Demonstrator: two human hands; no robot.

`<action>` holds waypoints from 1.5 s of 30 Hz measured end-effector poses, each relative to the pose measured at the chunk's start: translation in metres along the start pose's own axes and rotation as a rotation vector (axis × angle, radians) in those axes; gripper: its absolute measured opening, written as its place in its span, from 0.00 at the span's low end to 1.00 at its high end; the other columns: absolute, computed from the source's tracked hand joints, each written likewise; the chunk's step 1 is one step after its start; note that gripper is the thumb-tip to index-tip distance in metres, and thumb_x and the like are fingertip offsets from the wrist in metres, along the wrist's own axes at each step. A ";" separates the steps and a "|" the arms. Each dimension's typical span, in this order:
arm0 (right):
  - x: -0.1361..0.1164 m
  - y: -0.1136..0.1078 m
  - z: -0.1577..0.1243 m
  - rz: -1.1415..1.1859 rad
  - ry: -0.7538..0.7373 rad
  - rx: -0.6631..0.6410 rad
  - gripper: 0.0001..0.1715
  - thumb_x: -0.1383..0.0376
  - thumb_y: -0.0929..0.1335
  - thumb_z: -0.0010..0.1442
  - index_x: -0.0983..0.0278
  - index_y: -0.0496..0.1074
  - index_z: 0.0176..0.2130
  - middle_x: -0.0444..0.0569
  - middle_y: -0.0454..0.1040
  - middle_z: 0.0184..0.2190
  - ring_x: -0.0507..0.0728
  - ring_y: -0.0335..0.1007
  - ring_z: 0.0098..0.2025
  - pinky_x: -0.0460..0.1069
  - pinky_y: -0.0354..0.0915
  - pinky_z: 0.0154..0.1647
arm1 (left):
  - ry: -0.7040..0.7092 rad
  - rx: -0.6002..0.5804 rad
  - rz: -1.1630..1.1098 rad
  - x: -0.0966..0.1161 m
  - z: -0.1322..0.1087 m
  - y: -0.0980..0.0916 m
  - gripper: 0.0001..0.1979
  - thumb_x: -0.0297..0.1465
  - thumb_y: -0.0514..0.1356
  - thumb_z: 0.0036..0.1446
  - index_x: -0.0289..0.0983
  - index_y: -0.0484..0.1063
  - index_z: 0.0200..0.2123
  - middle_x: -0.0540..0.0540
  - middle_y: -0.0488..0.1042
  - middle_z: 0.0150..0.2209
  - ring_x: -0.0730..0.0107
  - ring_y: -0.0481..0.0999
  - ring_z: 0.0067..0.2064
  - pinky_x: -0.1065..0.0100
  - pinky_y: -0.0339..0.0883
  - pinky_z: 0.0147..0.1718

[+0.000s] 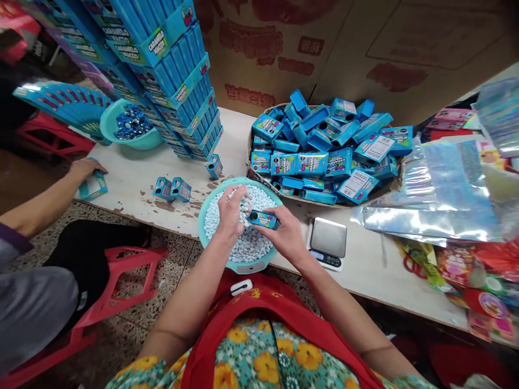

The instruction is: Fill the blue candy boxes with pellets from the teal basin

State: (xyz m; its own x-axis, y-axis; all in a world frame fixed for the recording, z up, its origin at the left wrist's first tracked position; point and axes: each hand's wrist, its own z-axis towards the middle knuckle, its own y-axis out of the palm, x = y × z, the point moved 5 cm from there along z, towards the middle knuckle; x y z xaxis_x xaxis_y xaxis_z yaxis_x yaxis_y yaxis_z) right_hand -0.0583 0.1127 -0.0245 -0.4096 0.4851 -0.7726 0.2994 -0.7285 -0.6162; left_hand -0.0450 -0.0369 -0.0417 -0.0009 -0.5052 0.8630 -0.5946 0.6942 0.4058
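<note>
A turquoise basin point(205, 246) full of small white candies point(251, 248) sits at the table's front edge, below both hands. My right hand point(288, 232) grips a small blue candy box point(263, 219) over the basin, its dark round opening turned to the left. Close to that opening, my left hand point(231, 213) is curled around a handful of white candies, some showing between thumb and fingers. Left of the basin, three similar small boxes point(181, 189) stand on the table.
Right of the basin lies a digital scale point(329, 237). Behind it, a carton point(253, 177) is heaped with blue boxes. Stacked display packs point(178, 97) rise at the back left, beside a bowl of wrapped pieces point(109, 127). A co-worker's hand point(86, 168) touches a blue-edged box. Shiny film point(438, 189) lies right.
</note>
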 end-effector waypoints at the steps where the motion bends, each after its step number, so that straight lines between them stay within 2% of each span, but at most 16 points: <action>1: -0.004 0.004 0.002 -0.018 -0.016 -0.022 0.18 0.59 0.74 0.51 0.62 0.72 0.41 0.49 0.73 0.37 0.60 0.70 0.40 0.53 0.65 0.41 | 0.009 0.005 -0.048 0.005 -0.003 0.003 0.13 0.39 0.63 0.48 0.37 0.64 0.30 0.52 0.68 0.24 0.79 0.64 0.18 0.76 0.55 0.16; 5: -0.014 0.011 0.009 -0.063 -0.051 -0.062 0.19 0.63 0.75 0.50 0.62 0.72 0.42 0.50 0.73 0.38 0.61 0.71 0.41 0.53 0.65 0.41 | 0.076 0.080 -0.167 0.015 -0.006 0.005 0.11 0.37 0.62 0.48 0.37 0.63 0.29 0.52 0.70 0.25 0.73 0.73 0.24 0.72 0.67 0.24; 9: -0.019 0.008 0.015 -0.041 -0.086 -0.034 0.19 0.64 0.75 0.49 0.63 0.72 0.41 0.50 0.73 0.37 0.62 0.71 0.41 0.53 0.66 0.42 | 0.111 0.123 -0.161 0.017 -0.003 0.004 0.12 0.39 0.61 0.50 0.37 0.64 0.28 0.52 0.71 0.26 0.70 0.76 0.26 0.69 0.70 0.28; 12: -0.021 0.004 0.018 0.002 -0.091 -0.007 0.18 0.62 0.75 0.50 0.62 0.72 0.40 0.49 0.73 0.36 0.61 0.71 0.40 0.53 0.66 0.41 | 0.137 0.127 -0.180 0.020 0.000 0.005 0.13 0.39 0.62 0.50 0.37 0.63 0.26 0.53 0.68 0.23 0.70 0.76 0.26 0.69 0.70 0.28; 18: -0.019 0.003 0.022 0.045 -0.068 0.025 0.17 0.62 0.75 0.50 0.62 0.72 0.40 0.49 0.73 0.36 0.61 0.71 0.40 0.54 0.65 0.41 | 0.148 0.108 -0.173 0.024 0.004 0.011 0.12 0.37 0.62 0.50 0.38 0.64 0.33 0.53 0.69 0.24 0.73 0.73 0.25 0.72 0.67 0.24; 25: -0.016 0.003 0.026 0.061 -0.055 0.055 0.18 0.61 0.76 0.49 0.62 0.72 0.40 0.49 0.74 0.36 0.61 0.71 0.40 0.53 0.65 0.41 | 0.193 0.141 -0.136 0.023 0.009 0.011 0.15 0.39 0.63 0.51 0.36 0.62 0.25 0.53 0.65 0.22 0.75 0.70 0.23 0.73 0.64 0.22; 35: -0.014 0.002 0.031 0.104 -0.045 0.064 0.17 0.59 0.75 0.50 0.60 0.72 0.39 0.48 0.73 0.36 0.60 0.71 0.40 0.53 0.66 0.41 | 0.194 0.140 -0.042 0.026 0.014 0.012 0.19 0.45 0.61 0.53 0.36 0.62 0.24 0.53 0.64 0.21 0.75 0.69 0.24 0.72 0.65 0.24; 40: -0.012 0.005 0.032 0.110 -0.030 0.070 0.18 0.62 0.76 0.49 0.61 0.72 0.40 0.48 0.73 0.36 0.60 0.71 0.41 0.53 0.65 0.41 | 0.214 0.140 -0.018 0.025 0.016 0.012 0.20 0.44 0.60 0.55 0.36 0.63 0.22 0.52 0.64 0.20 0.75 0.69 0.24 0.71 0.65 0.25; 45: -0.018 0.004 0.031 0.108 -0.019 0.067 0.17 0.62 0.75 0.50 0.61 0.72 0.40 0.48 0.73 0.35 0.60 0.71 0.40 0.53 0.65 0.41 | 0.258 0.116 -0.022 0.033 0.007 0.018 0.19 0.42 0.60 0.56 0.36 0.63 0.21 0.53 0.64 0.19 0.74 0.69 0.23 0.70 0.66 0.27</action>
State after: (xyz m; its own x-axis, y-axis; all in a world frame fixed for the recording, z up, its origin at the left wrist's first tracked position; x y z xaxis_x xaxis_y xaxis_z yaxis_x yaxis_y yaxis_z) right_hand -0.0770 0.0865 -0.0082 -0.3940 0.3934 -0.8306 0.2850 -0.8069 -0.5174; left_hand -0.0610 -0.0448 -0.0079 0.2084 -0.3620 0.9086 -0.6801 0.6139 0.4006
